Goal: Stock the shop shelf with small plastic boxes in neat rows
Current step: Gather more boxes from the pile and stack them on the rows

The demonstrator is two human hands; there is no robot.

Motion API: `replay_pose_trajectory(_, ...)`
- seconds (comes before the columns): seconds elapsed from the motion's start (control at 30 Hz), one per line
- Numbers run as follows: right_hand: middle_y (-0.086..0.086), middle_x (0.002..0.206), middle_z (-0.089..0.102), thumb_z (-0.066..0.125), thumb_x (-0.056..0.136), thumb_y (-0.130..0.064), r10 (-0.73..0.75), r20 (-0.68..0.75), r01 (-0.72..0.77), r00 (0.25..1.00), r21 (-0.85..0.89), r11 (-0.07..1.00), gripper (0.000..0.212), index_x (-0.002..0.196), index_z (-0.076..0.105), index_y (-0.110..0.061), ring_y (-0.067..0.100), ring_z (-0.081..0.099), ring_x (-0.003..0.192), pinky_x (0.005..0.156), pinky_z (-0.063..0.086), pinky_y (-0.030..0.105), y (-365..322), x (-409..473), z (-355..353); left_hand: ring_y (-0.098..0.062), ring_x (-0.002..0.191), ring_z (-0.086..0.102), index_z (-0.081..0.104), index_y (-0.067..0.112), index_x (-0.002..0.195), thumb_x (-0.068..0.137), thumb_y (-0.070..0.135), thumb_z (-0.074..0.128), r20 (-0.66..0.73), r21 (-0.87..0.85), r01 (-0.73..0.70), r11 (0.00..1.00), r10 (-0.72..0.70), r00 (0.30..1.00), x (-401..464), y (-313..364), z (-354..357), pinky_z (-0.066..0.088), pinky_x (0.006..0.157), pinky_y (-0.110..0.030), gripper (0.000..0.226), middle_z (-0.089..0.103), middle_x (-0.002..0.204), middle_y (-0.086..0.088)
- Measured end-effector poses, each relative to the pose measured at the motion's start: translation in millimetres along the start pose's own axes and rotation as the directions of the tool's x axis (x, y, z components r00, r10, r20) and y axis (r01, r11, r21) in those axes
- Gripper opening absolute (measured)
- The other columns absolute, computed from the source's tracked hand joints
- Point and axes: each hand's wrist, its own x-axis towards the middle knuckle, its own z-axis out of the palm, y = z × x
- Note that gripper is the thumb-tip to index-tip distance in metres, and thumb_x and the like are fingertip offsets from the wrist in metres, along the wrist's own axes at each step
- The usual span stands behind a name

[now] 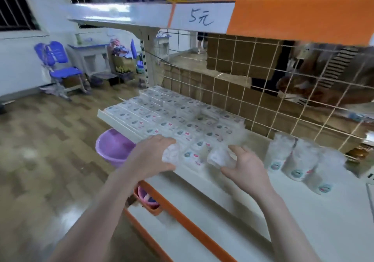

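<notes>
**Stocking boxes, front row of shelf**

Gripping one small clear box each, both hands work at the front edge of the shelf (212, 183). Left hand (153, 156) curls over a box (171, 156), fingers on top, thumb below. Right hand (245, 167) pinches another box (218, 157) between thumb and fingers, palm turned left. Both boxes sit just above or on the front row; contact with the shelf cannot be told through the blur.

Handling, as a judgement: the boxes look light, stiff and thin-walled, clear plastic, likely slick. A pinch across the short sides should do. Squeezing hard could flex or pop a lid. Sliding one in may nudge its neighbours out of line.

Count: two boxes in hand. Laid rows (162, 118) cover the left part of the shelf, running back to the wire grid (263, 100), with a second layer at the back left. Too many and too blurred for an exact count; several dozen at a guess. Three upright packs (297, 160) stand to the right, just beside each other, apart from the rows. Shelf bare between the packs and the front edge.

Below left: one purple basin (113, 148).
</notes>
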Motion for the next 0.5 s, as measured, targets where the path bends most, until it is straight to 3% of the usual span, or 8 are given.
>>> replay_pose_trajectory(0.13, 0.004, 0.129, 0.054, 0.069, 0.072, -0.031, -0.006, 0.019, 0.007, 1.0, -0.015, 1.0, 0.063, 0.13, 0.051, -0.016, 0.022, 0.049, 0.117, 0.089, 0.038, 0.025, -25.7, 52.6, 21.6, -0.016, 0.125, 0.04, 0.039, 0.029, 0.14, 0.074, 0.045, 0.071, -0.019, -0.039, 0.009, 0.999, -0.01, 1.0, 40.4, -45.6, -5.6, 0.034, 0.101, -0.03, 0.075, 0.046, 0.136, 0.003)
replay_pose_trajectory(0.3, 0.006, 0.128, 0.053, 0.068, 0.074, -0.03, 0.026, 0.042, -0.023, 0.999, -0.059, 0.998, 0.06, 0.129, 0.051, -0.016, 0.022, 0.046, 0.118, 0.092, 0.035, 0.025, -46.0, 96.3, 46.2, -0.016, 0.128, 0.037, 0.037, 0.03, 0.141, 0.075, 0.044, 0.071, 0.051, -0.045, -0.017, 0.999, 0.02, 0.998, 82.6, -88.7, -1.8, 0.033, 0.103, -0.029, 0.075, 0.043, 0.139, 0.005)
replay_pose_trajectory(0.5, 0.001, 0.135, 0.045, 0.063, 0.08, -0.036, 0.191, 0.045, -0.185, 0.981, -0.113, 0.976, 0.06, 0.134, 0.044, -0.02, 0.02, 0.042, 0.123, 0.094, 0.036, 0.029, -62.1, 131.0, 68.8, -0.018, 0.124, 0.042, 0.036, 0.029, 0.141, 0.076, 0.047, 0.07, 0.124, -0.02, -0.179, 0.984, 0.181, 0.976, 140.5, -121.6, 5.4, 0.034, 0.098, -0.029, 0.075, 0.045, 0.136, 0.002)
